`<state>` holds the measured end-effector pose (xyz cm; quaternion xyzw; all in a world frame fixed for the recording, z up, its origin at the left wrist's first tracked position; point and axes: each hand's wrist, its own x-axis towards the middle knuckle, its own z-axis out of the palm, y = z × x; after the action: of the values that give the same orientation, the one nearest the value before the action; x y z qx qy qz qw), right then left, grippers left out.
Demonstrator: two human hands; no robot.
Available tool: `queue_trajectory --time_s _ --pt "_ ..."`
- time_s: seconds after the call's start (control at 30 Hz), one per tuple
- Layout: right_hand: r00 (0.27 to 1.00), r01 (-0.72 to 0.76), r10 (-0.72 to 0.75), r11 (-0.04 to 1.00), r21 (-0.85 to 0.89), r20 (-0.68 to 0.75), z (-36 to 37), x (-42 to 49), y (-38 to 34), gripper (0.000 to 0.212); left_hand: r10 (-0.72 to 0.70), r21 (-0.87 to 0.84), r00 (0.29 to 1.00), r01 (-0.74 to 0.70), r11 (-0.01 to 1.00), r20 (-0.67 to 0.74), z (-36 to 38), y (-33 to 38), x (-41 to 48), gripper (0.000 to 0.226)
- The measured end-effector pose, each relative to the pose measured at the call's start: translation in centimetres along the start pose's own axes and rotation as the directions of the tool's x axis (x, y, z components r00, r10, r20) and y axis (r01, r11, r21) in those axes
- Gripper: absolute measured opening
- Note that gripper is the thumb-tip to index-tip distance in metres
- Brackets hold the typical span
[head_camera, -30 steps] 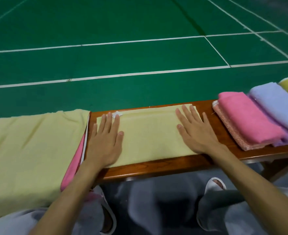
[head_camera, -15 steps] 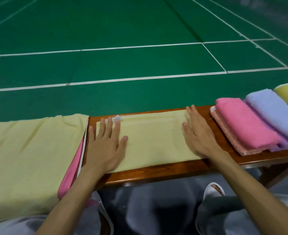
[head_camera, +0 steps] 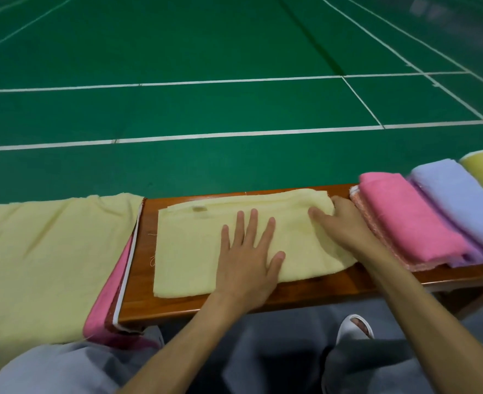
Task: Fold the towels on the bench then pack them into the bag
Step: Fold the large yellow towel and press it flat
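head: left hand [head_camera: 249,253] flat on towel [head_camera: 190,251]

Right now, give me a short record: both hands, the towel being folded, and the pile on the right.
Left hand: flat on the yellow towel
Right hand: grips that towel's right end
Towel in work: partly folded, lying on the bench
Right pile: pink towel, lilac towel, both folded
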<state>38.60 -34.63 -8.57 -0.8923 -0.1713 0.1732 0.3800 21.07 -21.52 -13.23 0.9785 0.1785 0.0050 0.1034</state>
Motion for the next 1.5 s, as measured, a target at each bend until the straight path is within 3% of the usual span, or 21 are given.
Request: queue_trajectory --time_s 0.1,0.2,0.33,0.47,0.57,0.63,0.7,0.77,0.8,0.9,1.03,1.17,1.3,1.4,1.47,1.5 --pt "0.996 -0.052 0.035 0.972 0.231 0.077 -1.2 0.1 0.8 0.022 0.002 -0.019 1.000 -0.002 1.000 -0.010 0.3 0.6 0.3 0.069" --pt "0.994 -0.079 0.051 0.943 0.323 0.096 -2.6 0.5 1.7 0.034 0.004 -0.078 1.000 -0.004 0.997 -0.006 0.3 1.5 0.7 0.067" --pt "0.997 -0.065 0.046 0.911 0.407 0.057 -4.4 0.5 1.6 0.068 -0.044 -0.439 0.999 0.032 0.898 -0.018 -0.6 2.9 1.4 0.058" --pt "0.999 -0.011 -0.004 0.895 0.446 0.032 -5.2 0.3 0.0 0.083 -0.108 -0.831 0.994 0.074 0.551 0.017 -2.9 2.2 2.0 0.050" --pt "0.996 0.034 -0.072 0.874 0.485 0.060 -4.8 -0.7 -3.3 0.086 -0.164 -0.980 0.974 0.176 0.099 0.158 -5.5 0.7 2.3 0.048" --pt "0.984 0.095 -0.154 0.880 0.466 0.089 -3.1 -1.6 -5.6 0.089 -0.116 -0.935 0.947 0.266 -0.236 0.299 -6.7 -0.7 2.4 0.054" --pt "0.952 0.147 -0.253 0.872 0.468 0.172 -0.2 -2.7 -7.4 0.094 0.001 -0.804 0.929 0.321 -0.500 0.371 -7.4 -2.4 2.1 0.068" --pt "0.895 0.134 -0.331 0.838 0.529 0.297 2.9 -4.0 -8.8 0.098 0.089 -0.673 0.927 0.328 -0.663 0.364 -7.9 -4.0 1.5 0.076" --pt "0.874 0.117 -0.348 0.828 0.549 0.339 4.2 -4.5 -9.4 0.098 0.102 -0.643 0.926 0.329 -0.692 0.363 -8.2 -4.6 1.2 0.071" --pt "0.887 0.104 -0.338 0.809 0.578 0.315 5.7 -4.9 -10.0 0.084 0.054 -0.714 0.910 0.358 -0.602 0.411 -8.5 -5.9 0.4 0.035" --pt "0.954 0.201 -0.282 0.847 0.492 0.096 5.2 -4.3 -8.7 0.057 -0.062 -0.807 0.891 0.375 -0.457 0.449 -8.6 -7.1 -0.4 0.055" --pt "0.966 0.238 -0.257 0.899 0.368 0.002 5.1 -3.9 -7.3 0.046 -0.067 -0.812 0.879 0.405 -0.419 0.473 -8.2 -8.2 -1.1 0.074" --pt "0.960 0.275 -0.280 0.937 0.218 -0.004 5.6 -3.9 -6.6 0.044 -0.080 -0.813 0.873 0.410 -0.414 0.481 -8.0 -8.5 -1.6 0.070" --pt "0.958 0.285 -0.285 0.950 0.125 -0.020 5.7 -3.7 -6.4 0.044 -0.123 -0.852 0.890 0.368 -0.372 0.438 -8.6 -8.2 -1.8 0.050" --pt "0.946 0.318 -0.316 0.948 0.015 -0.073 5.6 -3.7 -6.4 0.042 -0.242 -0.902 0.876 0.367 -0.229 0.418 -9.1 -8.0 -1.8 0.032" --pt "0.935 0.337 -0.341 0.940 -0.057 -0.095 5.6 -3.7 -6.4 0.042 -0.345 -0.925 0.860 0.369 -0.088 0.376 -9.0 -8.1 -1.7 0.026"
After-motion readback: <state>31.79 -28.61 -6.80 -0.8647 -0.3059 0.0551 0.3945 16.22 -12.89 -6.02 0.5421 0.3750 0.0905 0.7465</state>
